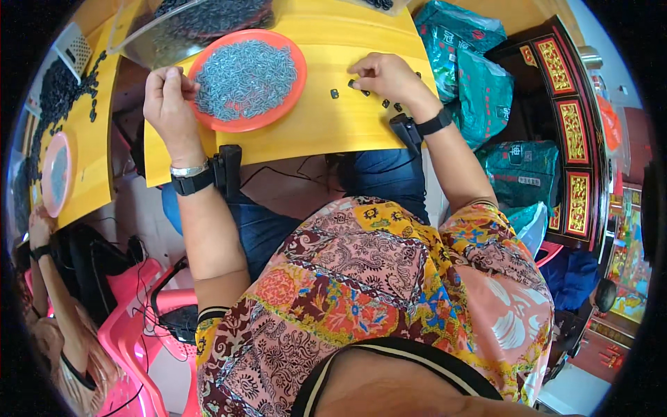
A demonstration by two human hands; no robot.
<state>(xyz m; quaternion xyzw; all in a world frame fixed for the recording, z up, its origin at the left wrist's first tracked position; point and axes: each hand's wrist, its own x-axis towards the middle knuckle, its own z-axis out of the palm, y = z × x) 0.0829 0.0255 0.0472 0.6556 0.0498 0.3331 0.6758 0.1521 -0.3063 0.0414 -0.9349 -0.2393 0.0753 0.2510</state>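
A round red plate [297, 85] on the yellow table holds a heap of small silver screws [243, 76]. My left hand [169, 97] is at the plate's left rim, thumb and fingers pinched together; whatever lies between the tips is hidden. To the right, my right hand [390, 78] is low over the tabletop with curled fingers, and a small black part [351, 83] shows at its fingertips. Several similar black pieces lie around that hand, one small black piece [334, 94] to its left and others below it.
A clear bin [201, 31] of dark parts stands behind the plate. Green bags [486, 90] are at the right, beside a dark carved cabinet [573, 128]. At far left, another person's hand [40, 228] is by a pink plate [57, 174] on a second yellow table [90, 160].
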